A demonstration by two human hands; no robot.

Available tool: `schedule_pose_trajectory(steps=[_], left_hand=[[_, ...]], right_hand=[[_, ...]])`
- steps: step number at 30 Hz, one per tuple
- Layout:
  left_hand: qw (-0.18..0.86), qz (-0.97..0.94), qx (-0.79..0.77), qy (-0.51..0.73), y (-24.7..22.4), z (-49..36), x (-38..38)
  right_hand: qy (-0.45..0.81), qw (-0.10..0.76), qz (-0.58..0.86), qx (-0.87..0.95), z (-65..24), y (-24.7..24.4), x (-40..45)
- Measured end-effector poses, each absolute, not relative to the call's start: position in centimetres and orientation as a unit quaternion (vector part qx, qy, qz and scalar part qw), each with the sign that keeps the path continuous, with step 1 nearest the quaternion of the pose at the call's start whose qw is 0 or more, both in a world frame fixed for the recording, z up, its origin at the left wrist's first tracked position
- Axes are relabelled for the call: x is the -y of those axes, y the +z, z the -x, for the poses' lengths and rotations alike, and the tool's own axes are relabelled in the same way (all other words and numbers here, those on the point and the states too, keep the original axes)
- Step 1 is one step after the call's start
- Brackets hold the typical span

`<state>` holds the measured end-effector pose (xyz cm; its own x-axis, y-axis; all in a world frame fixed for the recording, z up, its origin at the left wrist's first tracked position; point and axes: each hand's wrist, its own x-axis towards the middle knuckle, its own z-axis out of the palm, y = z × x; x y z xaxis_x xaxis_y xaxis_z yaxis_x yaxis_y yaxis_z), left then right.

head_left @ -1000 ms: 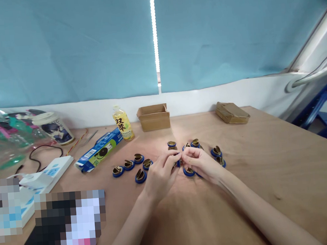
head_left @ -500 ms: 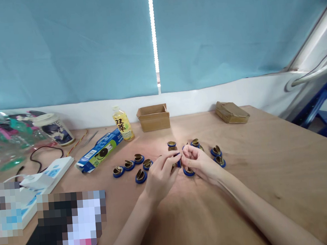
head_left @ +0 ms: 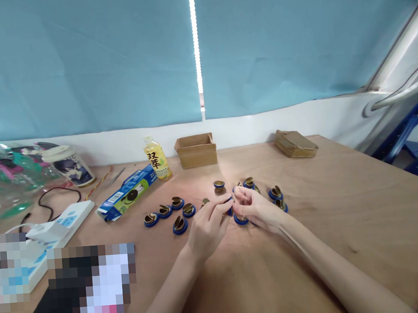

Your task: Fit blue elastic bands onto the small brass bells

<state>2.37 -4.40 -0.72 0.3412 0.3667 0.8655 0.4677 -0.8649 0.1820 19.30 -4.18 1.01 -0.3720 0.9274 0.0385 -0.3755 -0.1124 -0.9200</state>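
Between the fingertips of my two hands is a round blue piece with a brass-coloured metal flap (head_left: 229,208), mostly hidden by the fingers. My left hand (head_left: 207,223) is closed on its left side, thumb and fingers pinched together. From the right, my right hand (head_left: 256,207) meets it with fingers curled and pinched; whether it grips the same piece or a small part is hidden. Similar blue-rimmed pieces (head_left: 180,225) lie in a group left of my hands. More such pieces (head_left: 248,183) sit behind and beside my right hand, and one (head_left: 218,185) stands just beyond the fingertips.
An open cardboard box (head_left: 196,156) and a closed brown box (head_left: 296,144) stand along the wall. On the left are a yellow drink bottle (head_left: 158,160), a blue carton (head_left: 127,194), a paper cup (head_left: 72,168), a power strip (head_left: 68,221) and a blurred-out device (head_left: 79,294).
Both hands stay nearly in place, with only slight finger movement around the piece. A brass flap beside my left hand's knuckles shows more clearly now.
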Motion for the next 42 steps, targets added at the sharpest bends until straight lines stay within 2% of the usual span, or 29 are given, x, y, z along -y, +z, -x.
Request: schedule_pose_trajectory(steps=[5,10,17,22,31,42], left_hand=[[0.034,0.816,0.253,-0.519,-1.4,-2.6,4.5],[-0.013,0.770,0.321,-0.551,-1.7,-3.0,4.5],[-0.213,0.711,0.394,-0.543,-0.4,-3.2,4.4],[-0.319,0.678,0.393,-0.533,-0.6,-3.3,4.2],[-0.398,0.652,0.357,-0.537,-0.5,-3.5,4.2],[-0.379,0.667,0.358,-0.532,-0.6,-3.6,4.3]], right_hand=[[0.705,0.453,0.295,0.459,-19.7,0.7,4.0],[0.695,0.474,0.302,0.448,-19.7,0.7,3.8],[0.614,0.527,0.346,0.476,-20.1,1.8,3.8],[0.521,0.516,0.406,0.546,-20.2,1.9,3.8],[0.478,0.515,0.414,0.578,-19.7,1.3,4.0],[0.473,0.536,0.402,0.573,-19.0,1.3,4.5]])
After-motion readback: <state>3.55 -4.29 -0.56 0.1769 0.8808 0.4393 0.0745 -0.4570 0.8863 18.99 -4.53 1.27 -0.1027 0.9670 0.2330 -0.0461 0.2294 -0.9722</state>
